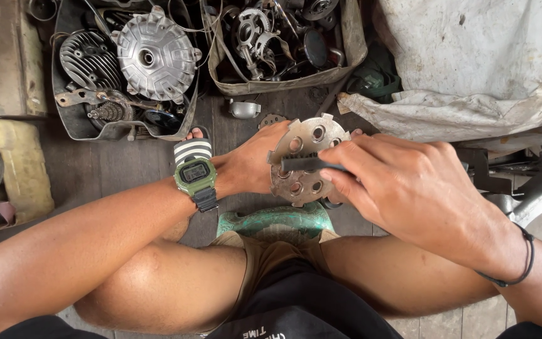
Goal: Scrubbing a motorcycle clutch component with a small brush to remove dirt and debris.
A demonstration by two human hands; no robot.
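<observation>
Plate: round metal plate (305,162) with holes, looks stiff, heavy, grimy; grip the rim.
Left hand (255,164): clamped on the plate's 9 o'clock edge.
Right hand (403,182): pinching a dark brush (305,164) across the plate's face.

Left hand (252,164): wrist behind fingers carries olive-green digital watch (194,172), rectangular dark face, black strap. Right hand (403,185): thin black cord bracelet (523,263) circles wrist well back from fingers. Arms bare, no sleeves. Khaki shorts (265,251), black shirt hem (302,307) with white lettering.
</observation>
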